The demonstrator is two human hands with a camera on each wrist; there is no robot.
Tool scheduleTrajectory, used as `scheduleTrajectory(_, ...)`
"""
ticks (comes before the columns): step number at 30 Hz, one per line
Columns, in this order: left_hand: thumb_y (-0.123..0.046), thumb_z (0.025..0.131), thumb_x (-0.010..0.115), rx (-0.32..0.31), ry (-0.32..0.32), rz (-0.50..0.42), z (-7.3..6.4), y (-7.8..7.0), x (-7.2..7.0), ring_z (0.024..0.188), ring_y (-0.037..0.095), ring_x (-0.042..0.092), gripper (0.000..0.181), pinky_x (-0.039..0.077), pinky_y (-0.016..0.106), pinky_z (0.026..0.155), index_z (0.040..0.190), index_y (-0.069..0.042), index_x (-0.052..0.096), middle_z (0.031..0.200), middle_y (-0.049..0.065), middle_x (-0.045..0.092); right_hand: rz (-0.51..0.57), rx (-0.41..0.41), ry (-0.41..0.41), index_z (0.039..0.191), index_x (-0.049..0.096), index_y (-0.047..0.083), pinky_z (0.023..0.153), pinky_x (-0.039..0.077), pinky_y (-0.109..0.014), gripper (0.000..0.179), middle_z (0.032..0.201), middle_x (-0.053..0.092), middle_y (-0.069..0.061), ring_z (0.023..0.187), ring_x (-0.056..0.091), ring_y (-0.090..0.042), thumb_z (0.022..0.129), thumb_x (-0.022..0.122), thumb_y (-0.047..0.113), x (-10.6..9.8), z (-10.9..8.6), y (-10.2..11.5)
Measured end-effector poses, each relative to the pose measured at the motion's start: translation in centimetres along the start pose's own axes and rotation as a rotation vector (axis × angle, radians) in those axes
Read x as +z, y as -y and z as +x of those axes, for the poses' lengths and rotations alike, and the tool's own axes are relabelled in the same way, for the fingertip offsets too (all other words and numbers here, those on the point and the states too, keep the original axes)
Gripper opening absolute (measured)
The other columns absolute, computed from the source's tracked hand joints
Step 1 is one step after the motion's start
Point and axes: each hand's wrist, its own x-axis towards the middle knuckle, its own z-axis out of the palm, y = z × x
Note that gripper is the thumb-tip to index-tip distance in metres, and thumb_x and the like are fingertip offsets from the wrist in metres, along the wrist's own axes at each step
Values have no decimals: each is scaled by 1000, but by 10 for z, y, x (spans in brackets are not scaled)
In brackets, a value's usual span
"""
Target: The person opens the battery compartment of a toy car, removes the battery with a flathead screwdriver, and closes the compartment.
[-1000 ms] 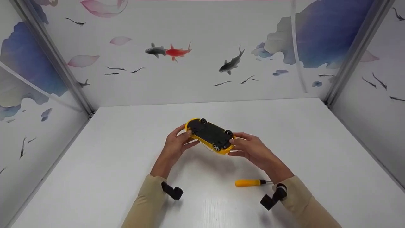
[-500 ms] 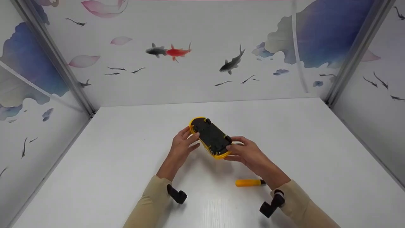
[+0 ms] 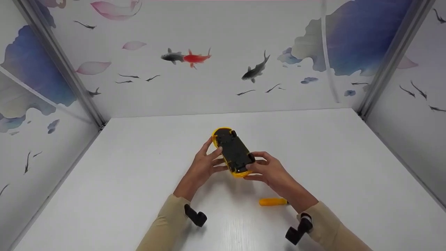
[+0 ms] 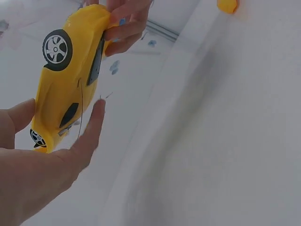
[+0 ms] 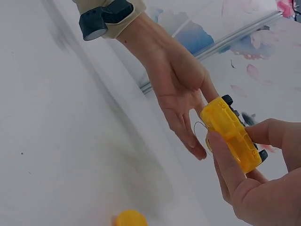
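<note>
A yellow toy car is held up over the table, its black underside with wheels facing the head camera. My left hand holds the far end, thumb on the side edge and a finger reaching behind; the left wrist view shows the other fingers held off the body. At the near end my right hand grips the car, thumb against the underside and fingers around the yellow shell. A thin wire loops out from the car's body.
On the white table, a screwdriver's yellow handle lies below my right wrist, which hides its shaft. Printed panels with fish and lotus leaves close off the back and sides. Each wrist wears a black camera mount.
The car has turned clockwise to stand more upright in the head view. Both hands moved with it, the right coming slightly nearer, and the right wrist now covers more of the screwdriver.
</note>
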Motion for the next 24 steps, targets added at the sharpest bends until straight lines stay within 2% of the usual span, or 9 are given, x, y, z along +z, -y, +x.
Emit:
scheduleTrajectory(5, -28, 99, 63, 28, 17, -1, 0, -2, -1, 120, 32, 66, 80, 58, 43, 93, 162, -27, 14, 145, 20, 55, -33, -5, -41, 140, 48, 10, 94, 58, -42, 47, 141, 53, -20, 116, 67, -32, 96, 64, 14, 4, -2, -1)
scheduleTrajectory(9, -25, 100, 62, 22, -7, -30, 2, -2, 0, 113, 28, 69, 72, 59, 39, 92, 160, -19, 23, 143, 19, 58, -57, -21, -78, 135, 54, 8, 96, 57, -42, 38, 141, 56, -17, 117, 66, -29, 98, 60, 16, 6, -2, 0)
scheduleTrajectory(13, -26, 100, 61, 12, -45, -50, 4, -1, 2, 108, 26, 71, 66, 60, 37, 91, 156, -12, 30, 141, 18, 59, -63, -25, -98, 133, 58, 7, 98, 56, -42, 37, 138, 58, -15, 115, 67, -26, 97, 61, 14, 7, -2, 1)
scheduleTrajectory(19, -33, 102, 57, 2, -78, 18, 6, 1, 7, 109, 24, 70, 63, 60, 35, 89, 158, -18, 33, 143, 17, 57, -78, -12, -89, 136, 58, 11, 99, 55, -42, 46, 138, 58, -12, 110, 70, -24, 92, 69, 11, 8, -6, -1)
scheduleTrajectory(24, -38, 104, 50, -12, -38, 64, 6, 3, 8, 111, 25, 67, 59, 60, 35, 87, 158, -26, 31, 153, 14, 48, -84, -30, -65, 142, 52, 11, 97, 57, -41, 55, 143, 55, -14, 114, 68, -25, 90, 71, 10, 11, -9, -2)
